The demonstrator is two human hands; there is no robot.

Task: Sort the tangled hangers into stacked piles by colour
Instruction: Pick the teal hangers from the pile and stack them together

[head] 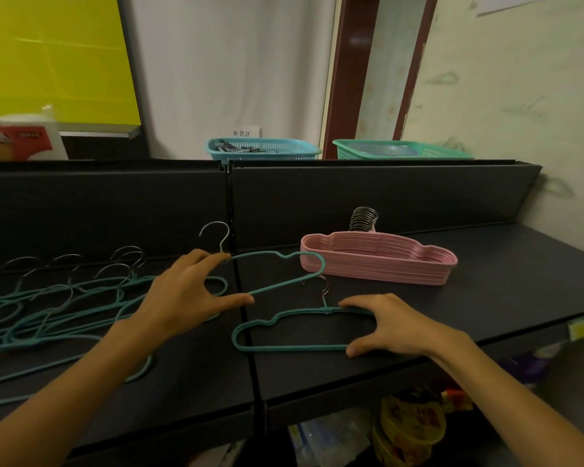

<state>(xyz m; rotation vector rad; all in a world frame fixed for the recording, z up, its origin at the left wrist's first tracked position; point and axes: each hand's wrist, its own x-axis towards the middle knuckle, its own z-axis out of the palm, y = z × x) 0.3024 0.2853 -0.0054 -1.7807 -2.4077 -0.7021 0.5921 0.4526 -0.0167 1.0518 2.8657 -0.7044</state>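
Near right on the dark shelf (486, 298), the right hand (405, 328) pinches a flat teal wire hanger (284, 347). The left hand (182, 291) pinches a lifted teal hanger (284, 256); I'd stack it hooks aligned. Tangled teal pile (48, 315) left, pink plastic hanger stack (378, 261) far right.

- The loose spread of teal wire hangers (48, 308) runs off the left edge.
- The left hand (182, 294) covers part of it.
- Contents of the blue plastic basket (262, 149) are too small to tell.
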